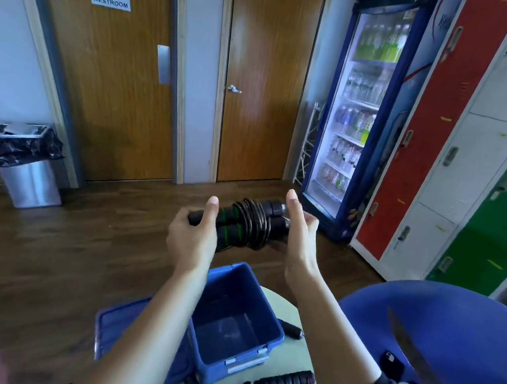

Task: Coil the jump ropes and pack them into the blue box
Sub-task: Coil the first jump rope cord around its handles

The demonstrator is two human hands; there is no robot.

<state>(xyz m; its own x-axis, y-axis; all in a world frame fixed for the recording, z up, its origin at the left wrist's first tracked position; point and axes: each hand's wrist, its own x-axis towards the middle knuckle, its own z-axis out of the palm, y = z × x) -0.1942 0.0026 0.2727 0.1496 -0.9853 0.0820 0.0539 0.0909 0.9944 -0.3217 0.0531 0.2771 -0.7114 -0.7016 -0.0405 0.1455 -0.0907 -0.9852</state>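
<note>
Loose handles [283, 381] lie beside the blue box [236, 325]; above, left hand [191, 235] grips the coiled rope [245, 223], right hand [300, 233] loosely cupping its end.

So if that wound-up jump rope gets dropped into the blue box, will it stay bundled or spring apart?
The jump rope would probably stay bundled: its cord wraps tightly around both handles. A loose cord end might unwind, though. The round handles could roll a little in the blue box.
</note>
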